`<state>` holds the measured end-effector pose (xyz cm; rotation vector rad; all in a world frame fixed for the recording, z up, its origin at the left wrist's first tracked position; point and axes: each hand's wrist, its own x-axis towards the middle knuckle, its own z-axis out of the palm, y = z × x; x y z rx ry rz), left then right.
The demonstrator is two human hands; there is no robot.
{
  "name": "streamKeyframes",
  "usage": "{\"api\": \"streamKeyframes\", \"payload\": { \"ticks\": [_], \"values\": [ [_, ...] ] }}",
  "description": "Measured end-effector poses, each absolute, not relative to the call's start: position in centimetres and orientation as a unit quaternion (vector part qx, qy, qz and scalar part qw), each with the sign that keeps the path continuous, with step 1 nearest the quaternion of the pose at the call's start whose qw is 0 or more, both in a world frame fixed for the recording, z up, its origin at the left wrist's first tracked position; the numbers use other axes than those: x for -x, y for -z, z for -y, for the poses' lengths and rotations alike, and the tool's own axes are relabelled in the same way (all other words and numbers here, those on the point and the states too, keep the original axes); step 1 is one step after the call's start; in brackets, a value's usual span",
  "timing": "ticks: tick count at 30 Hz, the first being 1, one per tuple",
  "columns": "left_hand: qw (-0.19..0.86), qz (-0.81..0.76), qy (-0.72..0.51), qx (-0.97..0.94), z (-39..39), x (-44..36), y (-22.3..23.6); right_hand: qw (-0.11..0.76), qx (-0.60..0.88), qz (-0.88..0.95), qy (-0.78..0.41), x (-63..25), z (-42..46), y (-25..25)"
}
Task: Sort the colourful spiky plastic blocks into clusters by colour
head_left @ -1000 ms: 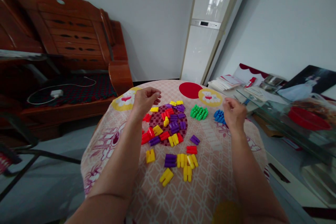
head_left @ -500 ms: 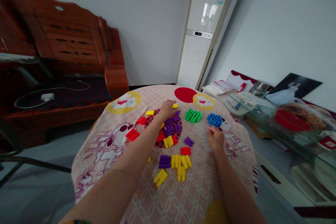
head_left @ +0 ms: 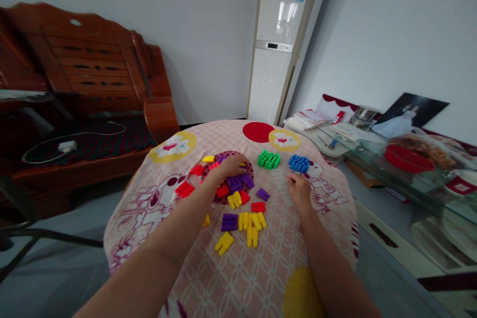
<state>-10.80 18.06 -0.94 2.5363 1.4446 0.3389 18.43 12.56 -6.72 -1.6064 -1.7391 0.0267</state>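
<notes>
My left hand (head_left: pixel 234 165) reaches over the middle of the table, fingers closed on a small yellow plastic block (head_left: pixel 243 164), mostly hidden under the fingertips. Below that hand lie purple blocks (head_left: pixel 235 184) and red blocks (head_left: pixel 222 191). My right hand (head_left: pixel 299 191) rests low over the cloth, its fingers curled together with no block visible in them. Just beyond it stands a cluster of blue blocks (head_left: pixel 298 163), with a cluster of green blocks (head_left: pixel 269 159) to its left. Nearer to me are several yellow blocks (head_left: pixel 252 221) and a purple group (head_left: pixel 229 222).
A patterned cloth (head_left: pixel 268 268) covers the round table. To the left is a wooden bench (head_left: pixel 93 67). A glass-topped stand (head_left: pixel 357 146) on the right holds papers, a red basin (head_left: pixel 409 158) and a picture. A tall white air conditioner (head_left: pixel 269 79) stands behind.
My left hand moved right to the back of the pile, took a yellow block and drew it nearer. My right hand came down and left, to just in front of the blue cluster.
</notes>
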Motion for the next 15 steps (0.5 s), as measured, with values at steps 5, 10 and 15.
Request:
{"api": "streamKeyframes", "payload": {
  "ticks": [5, 10, 15],
  "values": [
    [0.166, -0.415, -0.164, -0.879, -14.1, 11.8, 1.0, 0.367, 0.627, 0.687, 0.000, -18.3, -12.4, 6.7],
    [0.185, -0.443, -0.216, -0.850, -12.6, 12.1, 0.5, 0.353, 0.623, 0.698, 0.004, -18.3, -12.0, 6.4],
    [0.198, -0.467, -0.306, -0.806, -12.2, 12.0, 0.1, 0.363, 0.620, 0.695, 0.004, -17.9, -11.5, 5.9]
  ]
}}
